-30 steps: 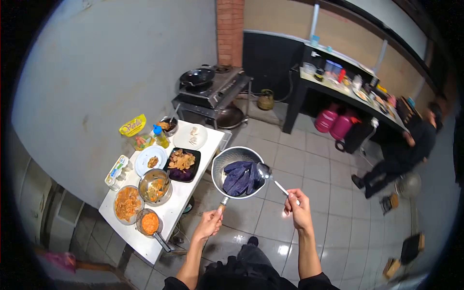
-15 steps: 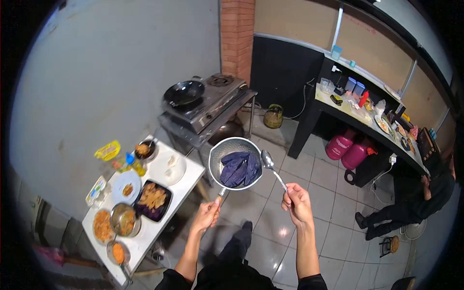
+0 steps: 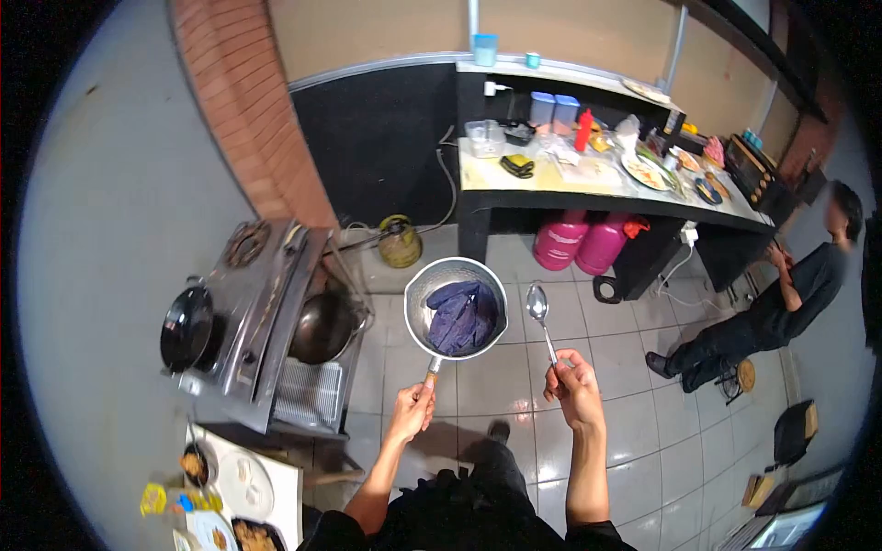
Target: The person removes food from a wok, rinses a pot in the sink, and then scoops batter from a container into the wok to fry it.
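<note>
My left hand (image 3: 412, 410) is wrapped round the wooden handle of a silver saucepan (image 3: 415, 292) and holds it out over the tiled floor. Folded dark purple pieces (image 3: 457, 320), leaf-like in look, lie inside the pan. To the right of the pan, my right hand (image 3: 573, 386) grips a metal spoon (image 3: 537, 303) by its handle, with the bowl pointing up and away from me. A gap shows between the spoon and the pan rim.
A stove (image 3: 248, 312) with a black wok (image 3: 186, 329) stands left. White table (image 3: 290, 487) with food dishes at lower left. Ahead is a long counter (image 3: 551, 174) with plates and containers, pink gas cylinders (image 3: 560, 241) beneath. Another person (image 3: 799, 285) stands at right; a green cylinder (image 3: 400, 242) sits by the wall.
My view has swung right, so the counter is nearer and the white table has slid to the lower left. The spoon, close at the pan rim before, is now farther from it.
</note>
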Available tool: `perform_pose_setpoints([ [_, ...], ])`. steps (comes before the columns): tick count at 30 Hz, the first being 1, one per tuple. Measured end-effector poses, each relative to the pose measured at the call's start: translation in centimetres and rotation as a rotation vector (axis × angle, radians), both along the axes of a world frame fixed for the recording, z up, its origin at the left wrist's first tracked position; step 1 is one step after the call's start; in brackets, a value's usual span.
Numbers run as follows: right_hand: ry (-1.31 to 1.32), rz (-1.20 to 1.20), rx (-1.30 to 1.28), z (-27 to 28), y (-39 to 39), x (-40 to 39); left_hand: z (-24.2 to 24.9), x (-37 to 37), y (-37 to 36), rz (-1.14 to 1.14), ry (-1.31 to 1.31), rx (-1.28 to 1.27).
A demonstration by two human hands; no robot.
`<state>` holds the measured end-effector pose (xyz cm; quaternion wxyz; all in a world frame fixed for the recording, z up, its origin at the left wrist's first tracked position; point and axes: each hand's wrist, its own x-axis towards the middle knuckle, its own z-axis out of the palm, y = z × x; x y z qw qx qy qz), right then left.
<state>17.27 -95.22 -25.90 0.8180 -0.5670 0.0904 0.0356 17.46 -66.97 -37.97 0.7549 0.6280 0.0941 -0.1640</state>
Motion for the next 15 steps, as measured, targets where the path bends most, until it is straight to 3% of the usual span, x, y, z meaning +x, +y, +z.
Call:
perform_pose_setpoints([
  [5, 0.015, -0.071, -0.047, -1.6, -6.4, 10.3, -1.0, 12.4, -6.2, -0.039, -0.024, -0.001],
  [10, -0.016, 0.012, -0.018, -2.1, -11.7, 24.8, -0.1, 24.4, -10.7, -0.070, -0.026, 0.017],
  [15, -0.013, -0.019, 0.007, -2.6, -14.5, 36.2, 1.2, 32.3, -14.2, -0.105, -0.015, 0.025],
])
